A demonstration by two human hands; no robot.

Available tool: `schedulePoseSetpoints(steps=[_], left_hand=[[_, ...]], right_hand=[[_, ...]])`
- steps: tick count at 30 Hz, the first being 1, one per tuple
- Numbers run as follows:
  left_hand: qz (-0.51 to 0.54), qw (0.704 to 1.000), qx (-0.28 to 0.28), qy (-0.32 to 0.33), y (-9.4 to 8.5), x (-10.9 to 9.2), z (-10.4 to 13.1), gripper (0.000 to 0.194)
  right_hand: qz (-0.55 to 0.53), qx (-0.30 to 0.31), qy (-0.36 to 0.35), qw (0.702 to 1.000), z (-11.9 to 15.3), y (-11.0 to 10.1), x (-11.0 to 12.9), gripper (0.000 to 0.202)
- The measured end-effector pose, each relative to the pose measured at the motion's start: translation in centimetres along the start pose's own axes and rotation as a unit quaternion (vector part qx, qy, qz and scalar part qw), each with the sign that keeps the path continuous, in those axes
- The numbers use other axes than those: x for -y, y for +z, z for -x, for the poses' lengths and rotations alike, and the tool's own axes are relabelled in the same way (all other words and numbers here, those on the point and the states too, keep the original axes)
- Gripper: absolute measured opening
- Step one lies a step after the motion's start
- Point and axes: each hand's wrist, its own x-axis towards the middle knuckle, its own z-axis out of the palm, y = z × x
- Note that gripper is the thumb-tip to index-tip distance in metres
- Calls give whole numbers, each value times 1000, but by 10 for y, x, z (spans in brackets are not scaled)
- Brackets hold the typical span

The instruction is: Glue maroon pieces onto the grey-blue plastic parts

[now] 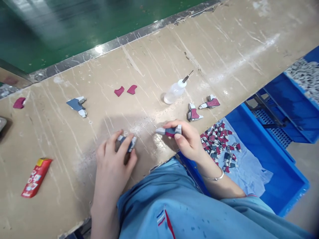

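My left hand (113,156) presses a small grey-blue and white piece (129,142) against the worn tan worktable (149,66). My right hand (188,139) pinches a grey, white and maroon piece (169,131) just above the table's near edge. A clear squeeze bottle (175,91) with a metal needle tip lies on its side beyond my right hand. Two assembled maroon and white pieces (193,113) (210,103) lie to the right of the bottle. My wrist wears a thin bracelet.
Two loose maroon pieces (125,90) and a blue-grey piece (77,105) lie further back, another maroon piece (19,103) at far left. A red packet (36,177) lies near left. A blue crate (274,166) with several small pieces (219,142) sits at right, below the table.
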Motion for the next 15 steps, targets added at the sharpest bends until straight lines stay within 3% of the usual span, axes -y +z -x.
schedulePoseSetpoints(steps=[3,8,12,15], left_hand=[[35,997,49,51,0,4,6,48],[27,999,-21,-29,10,0,7,85],[52,995,-37,-82,13,-3,2,61],[96,990,-31,-100,9,-1,3,54]], right_hand=[[133,2,9,991,0,-19,-11,30],[256,67,123,957,6,-35,-15,53],[332,53,162,928,8,-48,-15,67],[363,26,161,917,9,-62,-15,77]])
